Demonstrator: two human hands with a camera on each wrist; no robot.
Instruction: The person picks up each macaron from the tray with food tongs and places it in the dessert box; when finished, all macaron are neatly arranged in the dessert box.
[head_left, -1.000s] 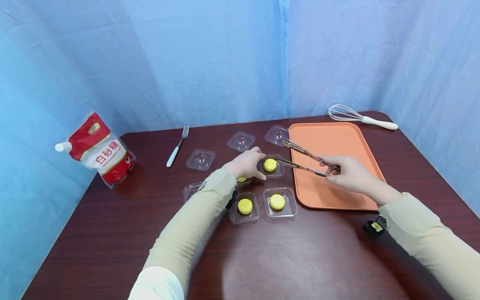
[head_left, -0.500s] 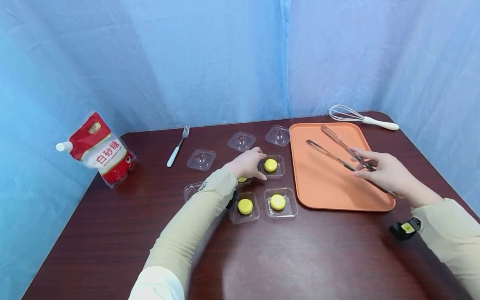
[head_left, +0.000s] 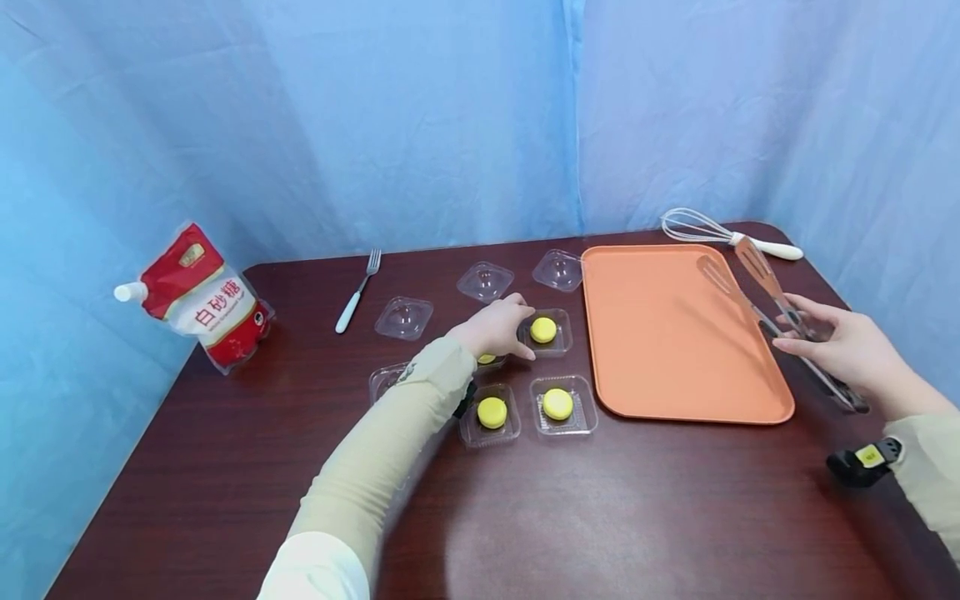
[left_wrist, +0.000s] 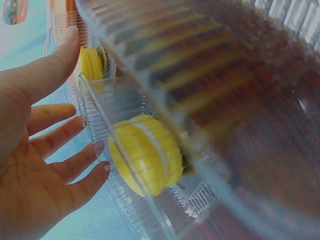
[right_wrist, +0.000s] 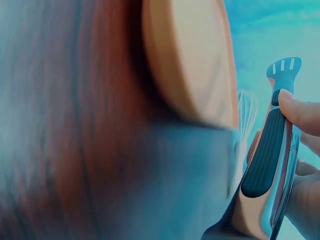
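My left hand hovers over the containers, its thumb and fingers spread beside a small clear plastic container holding a yellow macaron. In the left wrist view, the fingertips are at a container's wall close to a macaron; whether they press it I cannot tell. A second macaron is partly hidden by this hand. Two more macarons, a left one and a right one, sit in nearer containers. My right hand grips metal tongs by the handles, above the tray's right side, their ends apart.
An orange tray lies on the right, with a whisk behind it. Clear lids lie behind the containers. A fork and a red-and-white sugar pouch are at left. Another clear container is partly under the left arm.
My right hand has carried the tongs rightward, from beside the macarons across the tray to its right edge. The left hand has stayed in place.
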